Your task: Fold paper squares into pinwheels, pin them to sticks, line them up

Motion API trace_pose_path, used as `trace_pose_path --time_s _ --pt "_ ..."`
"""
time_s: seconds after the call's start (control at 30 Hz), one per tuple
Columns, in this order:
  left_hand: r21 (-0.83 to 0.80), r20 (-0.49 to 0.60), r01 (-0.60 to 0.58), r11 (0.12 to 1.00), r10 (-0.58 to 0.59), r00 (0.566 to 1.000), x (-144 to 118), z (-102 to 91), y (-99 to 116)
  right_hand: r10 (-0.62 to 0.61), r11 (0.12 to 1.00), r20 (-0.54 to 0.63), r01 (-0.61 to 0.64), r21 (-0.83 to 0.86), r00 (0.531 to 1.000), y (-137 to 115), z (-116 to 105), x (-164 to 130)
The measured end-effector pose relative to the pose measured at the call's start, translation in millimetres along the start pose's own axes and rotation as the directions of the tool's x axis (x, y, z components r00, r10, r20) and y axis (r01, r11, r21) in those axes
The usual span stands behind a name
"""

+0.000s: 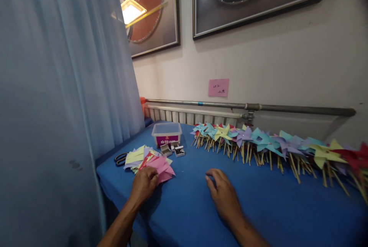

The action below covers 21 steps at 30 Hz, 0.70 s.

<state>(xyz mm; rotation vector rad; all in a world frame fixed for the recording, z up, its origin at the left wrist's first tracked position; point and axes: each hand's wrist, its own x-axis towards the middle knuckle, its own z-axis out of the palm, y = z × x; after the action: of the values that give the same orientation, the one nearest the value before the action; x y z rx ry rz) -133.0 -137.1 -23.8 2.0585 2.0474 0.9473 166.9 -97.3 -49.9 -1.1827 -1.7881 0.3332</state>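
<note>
Across a blue, cloth-covered tabletop [186, 216], bends the left hand [145, 181] at a pile of colored paper sheets [163, 167], with fingers [153, 175] curled and any hold impossible to confirm. Holds the right hand [223, 194] curved, with fingers loosely parted around nothing, near paper pinwheels [265, 143] on slim sticks. Displays a purple-labeled clear plastic tub [166, 129] and, on a pink wall note [219, 88], handwritten "252."

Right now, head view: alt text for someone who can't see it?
A person's left hand is at a pile of colored paper on a blue-covered table; the right hand holds nothing visible. Behind the paper are small open boxes and a clear tub; paper pinwheels lie to the right.
</note>
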Motion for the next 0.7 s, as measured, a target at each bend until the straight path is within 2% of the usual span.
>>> trace_pose_path --time_s 0.07,0.17,0.33,0.4,0.5,0.57,0.6,0.67,0.7 --pt "-0.036 -0.042 0.067 0.997 -0.069 0.997 1.3 -0.8 1.7 0.007 1.000 0.002 -0.007 0.004 1.000 0.5 0.4 0.4" --pt "-0.080 -0.175 0.124 0.989 -0.136 0.975 7.3 -3.5 2.6 0.022 1.000 0.004 -0.022 0.015 1.000 -0.1 0.3 1.2" --pt "-0.176 -0.394 0.056 0.983 -0.122 0.911 30.7 -19.6 12.1 0.054 0.995 0.002 -0.054 0.080 0.999 -5.0 -2.4 1.1" --pt "-0.280 -0.417 -0.003 0.960 -0.119 0.901 42.0 -24.1 24.7 0.069 0.988 -0.013 -0.067 0.138 0.998 -7.5 -3.0 0.6" --pt "-0.433 -0.367 -0.088 0.897 -0.086 0.926 58.3 -16.5 55.3 0.130 0.950 -0.033 -0.115 0.290 0.991 -11.1 -2.3 2.4" --pt "-0.432 -0.344 -0.172 0.885 0.014 0.939 67.7 0.3 81.3 0.237 0.859 -0.008 -0.206 0.468 0.971 -13.3 -2.4 7.1" --pt "-0.389 -0.353 -0.234 0.891 0.090 0.931 71.4 11.6 95.2 0.307 0.769 0.030 -0.267 0.581 0.951 -14.2 -3.4 10.5" --pt "-0.267 -0.380 -0.391 0.881 0.276 0.883 76.0 37.3 122.8 0.409 0.529 0.133 -0.353 0.772 0.903 -15.5 -8.5 18.2" --pt "-0.196 -0.394 -0.477 0.857 0.377 0.839 76.7 50.8 135.8 0.432 0.423 0.170 -0.365 0.829 0.886 -15.5 -12.5 21.8"
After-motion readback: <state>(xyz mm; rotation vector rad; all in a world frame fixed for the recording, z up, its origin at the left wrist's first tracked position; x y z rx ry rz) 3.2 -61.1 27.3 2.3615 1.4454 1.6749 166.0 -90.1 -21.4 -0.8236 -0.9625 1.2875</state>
